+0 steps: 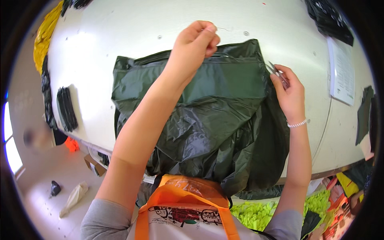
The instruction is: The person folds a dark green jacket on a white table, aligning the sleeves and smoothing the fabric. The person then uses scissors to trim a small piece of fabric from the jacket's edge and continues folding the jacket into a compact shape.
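Observation:
A dark green, shiny garment (pixel 192 120) lies rumpled on the white table, its lower part hanging over the near edge. Raised above its far edge, my left hand (pixel 194 42) is closed in a pinch, and a thin loose thread (pixel 222 29) sticks out from the fingertips. My right hand (pixel 290 92) is beside the garment's far right corner. In its fingers are small metal thread snips (pixel 277 72), with the pointed blades slightly apart and aimed at the fabric edge.
The white table (pixel 92 80) carries a dark folded strip bundle (pixel 67 109) at left, a stack of papers (pixel 341 72) and black fabric (pixel 328 20) at right. Yellow fabric (pixel 48 36) hangs at the far left. Lime-green pieces (pixel 256 212) lie below the table's near edge.

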`<state>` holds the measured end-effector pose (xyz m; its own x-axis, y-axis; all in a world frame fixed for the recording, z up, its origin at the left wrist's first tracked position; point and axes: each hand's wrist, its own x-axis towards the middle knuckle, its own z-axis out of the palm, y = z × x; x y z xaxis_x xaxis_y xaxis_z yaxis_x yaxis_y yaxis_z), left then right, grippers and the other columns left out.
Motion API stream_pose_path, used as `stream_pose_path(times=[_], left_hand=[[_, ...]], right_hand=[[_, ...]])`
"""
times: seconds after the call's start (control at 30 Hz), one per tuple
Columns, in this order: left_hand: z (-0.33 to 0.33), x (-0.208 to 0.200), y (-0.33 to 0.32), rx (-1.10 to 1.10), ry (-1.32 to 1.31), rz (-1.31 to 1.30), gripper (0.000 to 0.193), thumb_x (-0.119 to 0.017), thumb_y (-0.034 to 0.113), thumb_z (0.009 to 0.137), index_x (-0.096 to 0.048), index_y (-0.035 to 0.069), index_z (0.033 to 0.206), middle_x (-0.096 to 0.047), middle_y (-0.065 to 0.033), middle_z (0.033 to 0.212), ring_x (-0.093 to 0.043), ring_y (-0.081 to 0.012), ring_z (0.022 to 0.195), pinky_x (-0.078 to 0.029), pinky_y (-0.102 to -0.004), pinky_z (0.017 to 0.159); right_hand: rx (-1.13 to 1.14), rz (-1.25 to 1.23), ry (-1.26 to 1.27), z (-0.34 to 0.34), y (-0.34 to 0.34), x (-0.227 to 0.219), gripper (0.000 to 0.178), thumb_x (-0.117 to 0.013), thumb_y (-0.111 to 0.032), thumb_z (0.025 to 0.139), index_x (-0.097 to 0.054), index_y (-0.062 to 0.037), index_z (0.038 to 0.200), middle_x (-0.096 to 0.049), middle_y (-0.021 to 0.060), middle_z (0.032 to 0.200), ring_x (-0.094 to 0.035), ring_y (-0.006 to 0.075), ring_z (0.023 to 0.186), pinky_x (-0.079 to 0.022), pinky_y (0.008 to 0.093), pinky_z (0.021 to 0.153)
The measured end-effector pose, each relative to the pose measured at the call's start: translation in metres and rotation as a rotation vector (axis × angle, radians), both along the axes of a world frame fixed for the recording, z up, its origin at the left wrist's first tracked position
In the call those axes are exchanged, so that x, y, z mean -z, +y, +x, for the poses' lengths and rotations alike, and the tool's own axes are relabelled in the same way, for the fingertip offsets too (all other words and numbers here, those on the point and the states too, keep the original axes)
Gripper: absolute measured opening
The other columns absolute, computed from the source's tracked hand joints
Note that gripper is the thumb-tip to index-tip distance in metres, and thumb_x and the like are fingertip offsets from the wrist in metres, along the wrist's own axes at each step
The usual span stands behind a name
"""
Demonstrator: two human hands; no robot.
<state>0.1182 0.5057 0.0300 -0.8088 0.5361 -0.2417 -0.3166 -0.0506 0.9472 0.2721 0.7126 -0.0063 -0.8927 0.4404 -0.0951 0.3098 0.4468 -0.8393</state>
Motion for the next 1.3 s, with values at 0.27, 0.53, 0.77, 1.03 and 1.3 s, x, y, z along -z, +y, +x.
stream_pose_path(times=[0.27, 0.53, 0.77, 1.03, 1.3], left_hand=[[-0.014, 0.005, 0.007, 0.064, -0.130, 0.105, 0.015, -0.049, 0.020, 0.097, -0.052, 0.005, 0.096, -0.055, -0.0030, 0.082, -0.048, -0.0116, 0.074, -0.041, -0.0260, 0.070], [-0.012, 0.006, 0.014, 0.095, -0.159, 0.063, 0.016, -0.051, 0.020, 0.096, -0.052, 0.004, 0.094, -0.054, -0.0021, 0.078, -0.044, -0.0109, 0.070, -0.038, -0.0235, 0.064], [-0.013, 0.011, 0.014, 0.099, -0.169, 0.074, 0.015, -0.051, 0.019, 0.096, -0.052, 0.004, 0.093, -0.052, -0.0018, 0.076, -0.042, -0.0109, 0.068, -0.037, -0.0233, 0.063], [-0.014, 0.007, 0.013, 0.052, -0.149, 0.089, 0.016, -0.052, 0.018, 0.095, -0.052, 0.002, 0.094, -0.053, -0.0025, 0.076, -0.042, -0.0099, 0.067, -0.036, -0.0223, 0.061], [-0.013, 0.032, -0.051, 0.217, 0.610, -0.694, 0.021, -0.075, 0.013, 0.074, -0.070, 0.006, 0.093, -0.057, -0.0007, 0.073, -0.052, -0.0091, 0.067, -0.045, -0.0254, 0.060]], right_hand=[[-0.269, 0.349, 0.136, -0.036, -0.067, -0.013, 0.021, -0.065, -0.019, 0.084, -0.063, -0.0049, 0.100, -0.059, 0.0096, 0.082, -0.059, 0.0263, 0.073, -0.048, 0.0340, 0.063], [-0.299, 0.494, 0.120, -0.045, -0.079, 0.001, 0.022, -0.064, -0.023, 0.084, -0.064, -0.0075, 0.099, -0.058, 0.0084, 0.082, -0.061, 0.0263, 0.076, -0.049, 0.0363, 0.063], [-0.292, 0.515, 0.084, -0.046, -0.075, 0.003, 0.020, -0.063, -0.024, 0.085, -0.064, -0.0085, 0.097, -0.058, 0.0073, 0.080, -0.061, 0.0253, 0.075, -0.049, 0.0359, 0.062], [-0.346, 0.661, 0.078, -0.050, -0.076, 0.006, 0.018, -0.063, -0.024, 0.085, -0.063, -0.0088, 0.094, -0.057, 0.0058, 0.078, -0.061, 0.0237, 0.074, -0.049, 0.0349, 0.060], [-0.163, 0.288, 0.093, -0.042, -0.069, 0.019, 0.017, -0.061, -0.022, 0.089, -0.062, -0.0074, 0.098, -0.061, 0.0073, 0.084, -0.061, 0.0246, 0.069, -0.048, 0.0336, 0.061]])
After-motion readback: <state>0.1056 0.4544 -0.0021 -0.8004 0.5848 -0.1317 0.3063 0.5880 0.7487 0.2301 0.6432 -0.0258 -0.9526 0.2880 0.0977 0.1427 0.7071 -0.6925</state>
